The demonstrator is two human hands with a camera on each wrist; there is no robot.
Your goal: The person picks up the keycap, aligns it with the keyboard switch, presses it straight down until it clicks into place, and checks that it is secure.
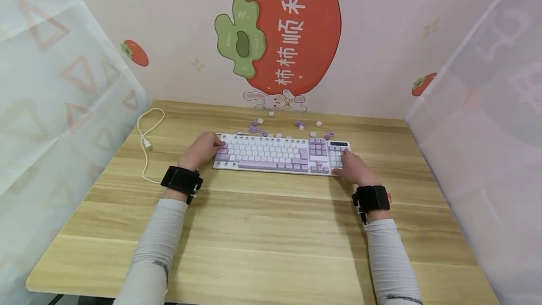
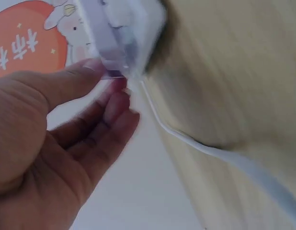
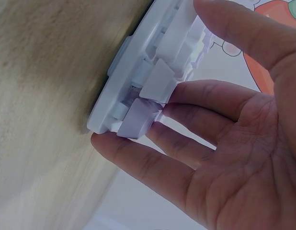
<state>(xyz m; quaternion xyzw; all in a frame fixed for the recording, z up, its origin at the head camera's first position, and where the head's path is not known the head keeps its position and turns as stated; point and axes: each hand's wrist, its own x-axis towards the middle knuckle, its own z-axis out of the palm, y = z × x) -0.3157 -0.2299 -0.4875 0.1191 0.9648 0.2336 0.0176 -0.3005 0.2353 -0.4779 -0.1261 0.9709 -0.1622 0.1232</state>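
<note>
A white and lilac keyboard lies in the middle of the wooden table. At its left end is my left hand. In the left wrist view, its thumb and forefinger pinch a lilac keycap at the keyboard's edge, the other fingers curving beneath. My right hand is at the number pad end. In the right wrist view, its fairly straight fingers touch the end keycaps and the keyboard's corner, while the thumb reaches over the keys. Along the top and bottom left rows, switches show without caps.
Loose lilac and white keycaps lie scattered behind the keyboard, near the printed wall. A white cable with a USB plug loops over the table at left. Fabric walls border the table on both sides and the back.
</note>
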